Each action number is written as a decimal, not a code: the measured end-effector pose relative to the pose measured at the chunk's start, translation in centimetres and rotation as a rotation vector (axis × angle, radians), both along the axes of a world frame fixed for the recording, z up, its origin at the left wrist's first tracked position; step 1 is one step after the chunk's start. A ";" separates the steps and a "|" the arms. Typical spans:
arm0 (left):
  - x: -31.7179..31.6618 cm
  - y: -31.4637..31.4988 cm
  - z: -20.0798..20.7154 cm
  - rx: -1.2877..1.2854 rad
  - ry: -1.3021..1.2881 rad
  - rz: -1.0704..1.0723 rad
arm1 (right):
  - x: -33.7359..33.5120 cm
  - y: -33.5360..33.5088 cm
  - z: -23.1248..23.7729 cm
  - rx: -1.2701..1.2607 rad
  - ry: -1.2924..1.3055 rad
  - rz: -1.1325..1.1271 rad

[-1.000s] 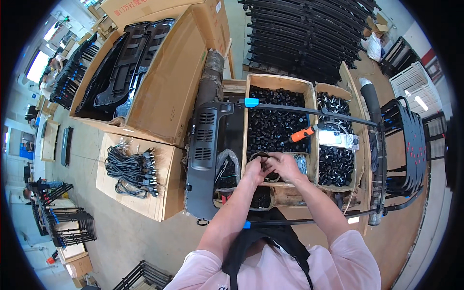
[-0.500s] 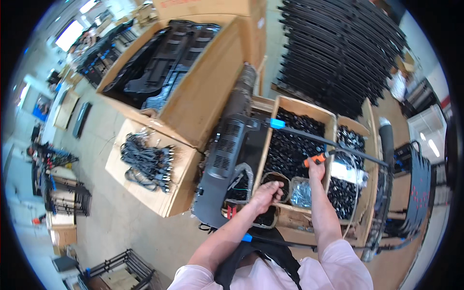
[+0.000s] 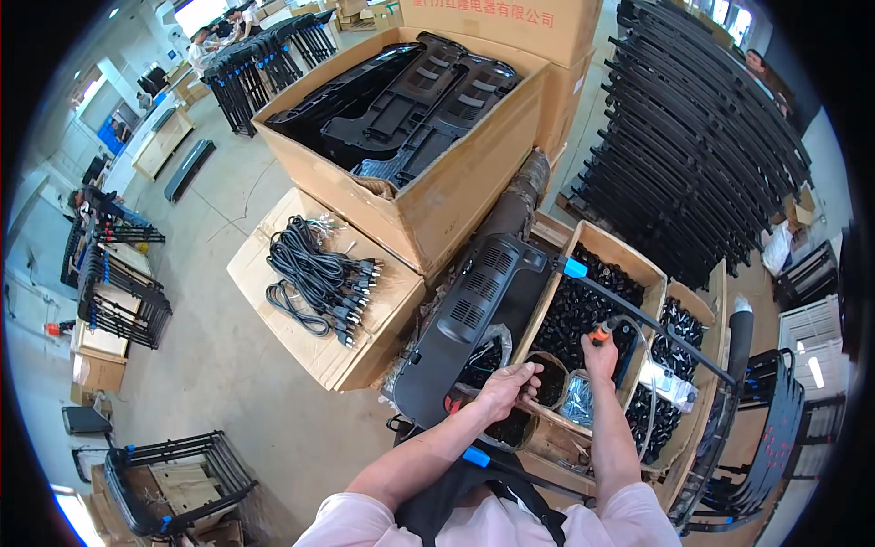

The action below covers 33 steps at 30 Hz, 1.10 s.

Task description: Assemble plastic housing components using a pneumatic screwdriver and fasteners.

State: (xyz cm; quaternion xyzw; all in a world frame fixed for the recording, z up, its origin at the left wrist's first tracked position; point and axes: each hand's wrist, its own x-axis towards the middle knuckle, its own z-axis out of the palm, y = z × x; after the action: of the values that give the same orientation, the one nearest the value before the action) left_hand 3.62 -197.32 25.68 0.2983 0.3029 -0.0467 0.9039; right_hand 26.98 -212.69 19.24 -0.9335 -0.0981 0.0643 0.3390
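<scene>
My left hand [image 3: 510, 390] is closed in a pinch above the near edge of a wooden parts tray [image 3: 523, 345]. Whatever it holds, if anything, is too small to make out. Just beside its fingertips is a round tub of small dark parts [image 3: 550, 387]. My right hand [image 3: 599, 361] grips an orange-and-black power screwdriver [image 3: 601, 334], with a pale hose [image 3: 651, 401] curving near it. Below it lie many small black plastic parts [image 3: 583, 301]. A bag of silvery screws [image 3: 578, 402] sits between the two hands. A black frame bar with a blue end [image 3: 575, 267] crosses above the tray.
To the left, bundled black cables [image 3: 314, 273] lie on a carton [image 3: 251, 260]. Behind stands an open carton [image 3: 419, 219] of black plastic covers. A black vented housing [image 3: 483, 287] lies left of the tray. Stacked black frames [image 3: 684, 155] rise at the far right.
My view has turned, so the scene sits lower and farther right. The right hand still holds the screwdriver, now seen more end-on. My left hand stays pinched beside the tub.
</scene>
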 end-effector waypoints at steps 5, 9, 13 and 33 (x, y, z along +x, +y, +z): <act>0.0 2.4 1.0 -0.140 0.022 0.215 | -2.8 -0.6 8.3 0.734 0.155 -0.008; 0.5 5.2 1.7 -0.227 -0.005 0.255 | -6.8 1.7 16.3 0.838 0.183 0.094; 1.4 7.5 2.3 -0.368 0.014 0.348 | -11.0 5.4 20.8 0.929 0.192 0.286; 1.7 13.8 3.2 -0.499 -0.054 0.308 | -13.6 13.6 21.2 0.824 0.295 0.396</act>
State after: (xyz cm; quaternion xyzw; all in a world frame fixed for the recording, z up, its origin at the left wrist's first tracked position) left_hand 5.35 -183.56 28.86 0.0187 0.2998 0.0258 0.9535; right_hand 13.36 -199.07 40.45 -0.6656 -0.2422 0.2154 0.6723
